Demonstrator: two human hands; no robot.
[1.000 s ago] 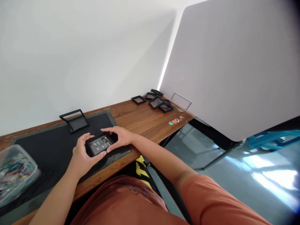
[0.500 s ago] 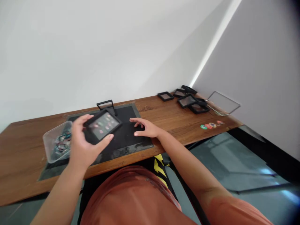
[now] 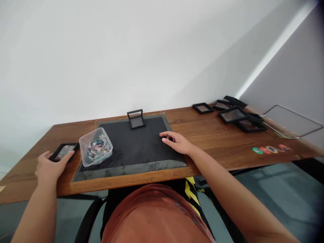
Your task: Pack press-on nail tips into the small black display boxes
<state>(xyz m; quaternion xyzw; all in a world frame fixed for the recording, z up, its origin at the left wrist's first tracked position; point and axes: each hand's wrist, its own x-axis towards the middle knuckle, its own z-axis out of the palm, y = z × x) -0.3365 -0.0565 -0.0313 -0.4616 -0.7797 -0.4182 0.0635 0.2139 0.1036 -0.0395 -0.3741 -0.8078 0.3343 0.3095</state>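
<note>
A: Fingers of the left hand point(image 3: 49, 168): black frame point(image 3: 63, 151) pinched against thumb. Right hand point(image 3: 177, 143): fingers half-curled, nothing held, at mat's point(image 3: 136, 145) right edge.
B: Frame located?
A: Held toward desk's point(image 3: 68, 132) left edge, just beside tub point(image 3: 101, 159).
B: Handling?
A: Judged light, stiff; pane possibly slippery, fragile. Best gripped by rim.

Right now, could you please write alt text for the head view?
A person's left grip holds a black frame at the left of a wooden table, beside a clear tub of small pieces. The right grip is at the edge of a black mat; more frames lie farther right.
</note>
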